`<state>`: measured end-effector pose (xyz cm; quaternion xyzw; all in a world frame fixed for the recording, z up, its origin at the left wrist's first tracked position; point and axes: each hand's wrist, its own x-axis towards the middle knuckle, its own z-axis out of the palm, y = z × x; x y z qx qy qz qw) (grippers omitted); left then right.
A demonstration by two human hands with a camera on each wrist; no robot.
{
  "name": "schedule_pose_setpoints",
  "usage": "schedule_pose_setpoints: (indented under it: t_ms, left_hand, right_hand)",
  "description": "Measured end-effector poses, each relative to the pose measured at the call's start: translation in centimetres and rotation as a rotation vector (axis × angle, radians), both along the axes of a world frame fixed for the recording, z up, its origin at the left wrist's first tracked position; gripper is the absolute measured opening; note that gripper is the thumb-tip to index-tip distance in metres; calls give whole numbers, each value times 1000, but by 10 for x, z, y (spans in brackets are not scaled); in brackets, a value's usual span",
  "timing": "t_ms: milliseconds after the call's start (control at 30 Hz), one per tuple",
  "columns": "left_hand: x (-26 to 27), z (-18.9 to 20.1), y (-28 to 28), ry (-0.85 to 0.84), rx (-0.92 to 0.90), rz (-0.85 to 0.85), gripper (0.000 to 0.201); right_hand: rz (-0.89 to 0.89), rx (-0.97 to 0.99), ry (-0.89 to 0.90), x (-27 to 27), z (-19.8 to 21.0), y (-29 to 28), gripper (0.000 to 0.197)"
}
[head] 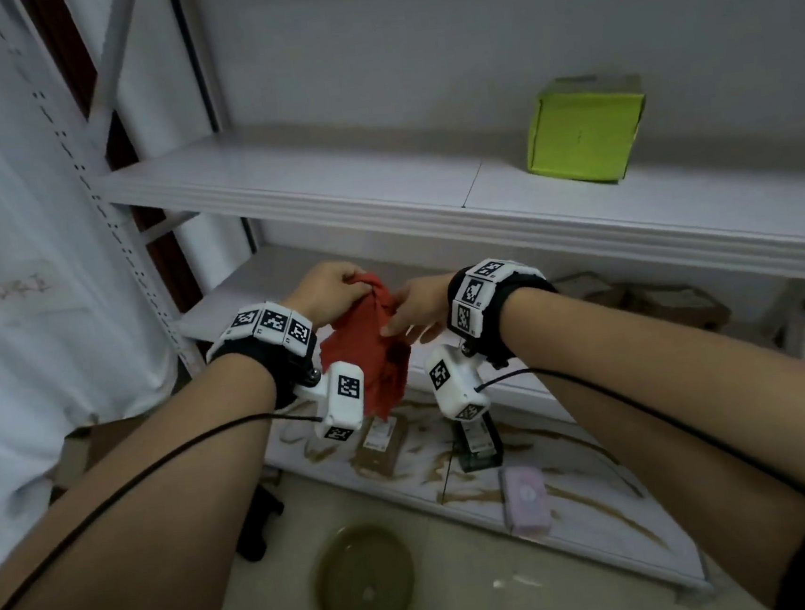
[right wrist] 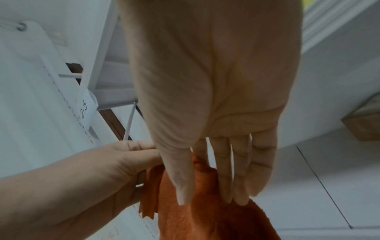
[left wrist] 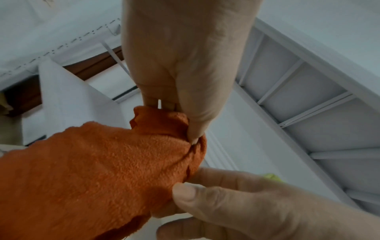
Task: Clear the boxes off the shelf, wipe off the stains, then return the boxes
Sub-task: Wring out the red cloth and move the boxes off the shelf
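While both arms reach out in front of the white metal shelving unit, the person's left hand clenches the top of a rust-orange terry cloth, thumb and curled fingers bunching the fabric. The right hand meets it from the other side, its thumb and forefinger nipping the cloth's near edge in the left wrist view while the other fingers lie straight against the fabric. The cloth hangs loose below the two hands, in the air in front of the middle shelf and touching no board, a dark stain showing on its lower half.

On the bottom shelf, streaked with brown stains, three boxes are spread along the board: a brown cardboard box with a white label towards the left end, a dark box with a pale label just beside the seam in the board, and a pale pink box at the front edge, further right. On the top shelf in view, a lime-green cardboard box stands towards the right end, close to the back wall. More brown cardboard boxes sit in shadow at the right end of the middle shelf. On the tiled floor, just in front of the bottom shelf, lies a round olive-green basin. White sheeting hangs to the left of the perforated upright.
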<state>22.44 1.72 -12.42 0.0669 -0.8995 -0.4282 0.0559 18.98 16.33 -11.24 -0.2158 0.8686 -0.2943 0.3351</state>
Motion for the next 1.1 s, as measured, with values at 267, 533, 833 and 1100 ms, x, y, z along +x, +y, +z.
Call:
schedule_pose_setpoints:
  t_ms: [267, 533, 833, 1100]
  left_hand:
    - [-6, -45, -40, -197, -39, -116, 14]
    - [-19, -99, -92, -268, -86, -222, 31]
    - [-18, -232, -118, -376, -148, -287, 35]
    - [-26, -392, -109, -388, -173, -265, 38]
  right_hand:
    - [-89, 47, -17, -1, -37, -28, 49]
    - [-112, 117, 25, -7, -105, -94, 45]
    - [-58, 190, 113, 5, -248, -127, 30]
    - [-108, 249, 98, 5, -403, -121, 33]
